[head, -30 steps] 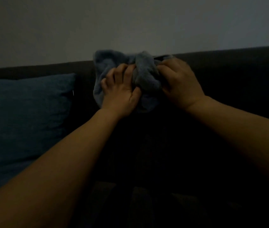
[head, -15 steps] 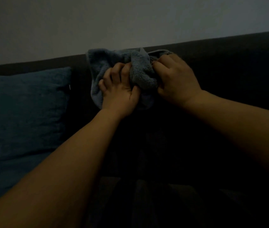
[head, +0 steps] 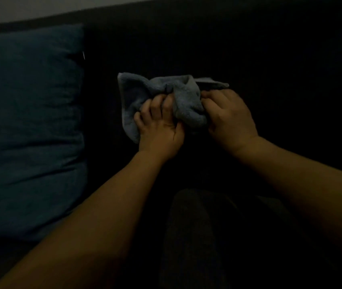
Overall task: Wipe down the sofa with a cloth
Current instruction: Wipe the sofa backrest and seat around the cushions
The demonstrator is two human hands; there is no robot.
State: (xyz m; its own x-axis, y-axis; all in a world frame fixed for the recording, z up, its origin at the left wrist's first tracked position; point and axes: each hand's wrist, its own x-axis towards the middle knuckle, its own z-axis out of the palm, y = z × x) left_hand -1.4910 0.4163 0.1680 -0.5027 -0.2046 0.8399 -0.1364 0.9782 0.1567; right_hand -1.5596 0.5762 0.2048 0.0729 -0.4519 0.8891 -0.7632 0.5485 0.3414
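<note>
Presently held: one blue cushion (head: 28, 126), propped at 9 o'clock against the sofa (head: 270, 59) backrest. One grey-blue cloth (head: 145, 90), bunched at centre against the backrest, probably gathered into a wiping pad. Left hand (head: 159, 130), fingers curled into its folds. Right hand (head: 228, 117), at 3 o'clock of the cloth, gripping its other end. Two hands, both closed on the cloth.

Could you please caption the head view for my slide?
Both hands, left and right, grip a cloth against the sofa.
</note>
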